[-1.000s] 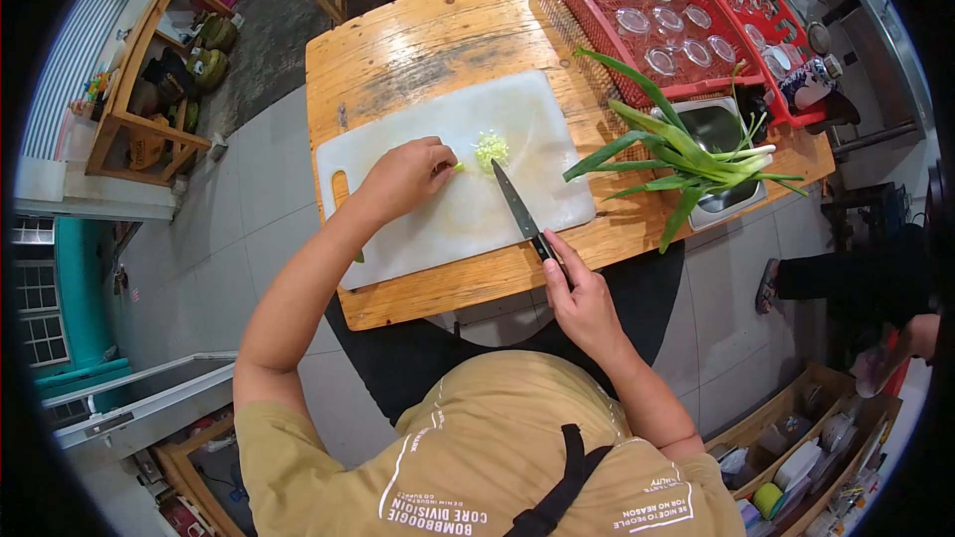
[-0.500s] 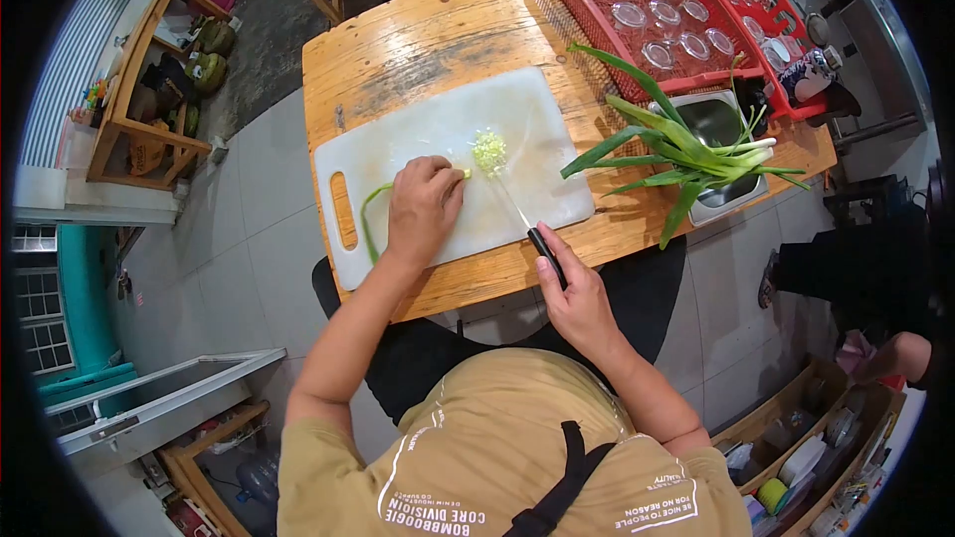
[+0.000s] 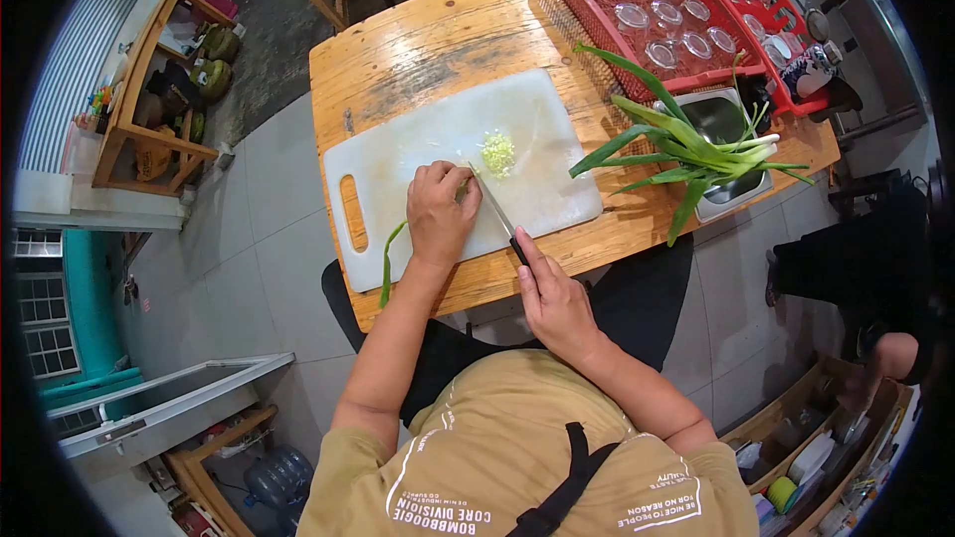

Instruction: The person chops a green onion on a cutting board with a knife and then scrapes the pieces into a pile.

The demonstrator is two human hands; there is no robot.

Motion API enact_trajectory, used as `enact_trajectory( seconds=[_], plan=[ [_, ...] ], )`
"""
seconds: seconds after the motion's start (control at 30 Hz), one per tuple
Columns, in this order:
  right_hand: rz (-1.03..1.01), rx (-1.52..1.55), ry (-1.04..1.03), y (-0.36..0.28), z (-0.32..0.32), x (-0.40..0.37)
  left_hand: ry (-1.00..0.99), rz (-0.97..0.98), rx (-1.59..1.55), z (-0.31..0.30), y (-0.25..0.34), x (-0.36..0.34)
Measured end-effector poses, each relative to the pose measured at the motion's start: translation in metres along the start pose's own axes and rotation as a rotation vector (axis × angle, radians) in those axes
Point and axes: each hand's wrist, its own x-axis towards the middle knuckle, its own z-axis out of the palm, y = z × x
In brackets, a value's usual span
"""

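My left hand (image 3: 440, 207) presses a green onion (image 3: 389, 257) on the white cutting board (image 3: 547, 109), fingers curled over it, and its green end trails out toward the board's near edge. In my right hand (image 3: 555, 300) is the black handle of a knife (image 3: 497, 211). The blade lies beside my left fingertips, at the cut end of the stalk. A small heap of chopped green onion (image 3: 498, 153) rests on the board just beyond the blade.
More green onions (image 3: 686, 149) lie across a metal container (image 3: 718, 111) at the right of the wooden table (image 3: 418, 50). Behind stands a red crate (image 3: 637, 65) of upturned glasses. Part of another person (image 3: 846, 268) shows at far right.
The knife has moved left from the chopped heap to my left fingertips. My left hand has shifted slightly, still pressing the stalk. The view has moved a little.
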Motion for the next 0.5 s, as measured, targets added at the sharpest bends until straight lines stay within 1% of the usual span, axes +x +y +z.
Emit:
enact_trajectory(
  seconds=[0.13, 0.23, 0.37, 0.5],
  plan=[
    [-0.02, -0.032, 0.024, 0.0003, 0.0037, 0.0015, 0.037, -0.036, 0.013, 0.0048, 0.0018, -0.0005],
    [-0.017, -0.024, 0.029, 0.0021, 0.0041, 0.0019, 0.015, -0.051, 0.004, 0.0046, 0.0035, 0.0009],
    [0.012, -0.029, -0.013, 0.0026, 0.0015, 0.0022, -0.008, -0.044, 0.01, 0.006, 0.0007, 0.003],
    [0.025, -0.02, -0.033, 0.002, 0.0, 0.0032, -0.019, -0.082, -0.025, 0.0081, -0.0033, 0.0029]
  ],
)
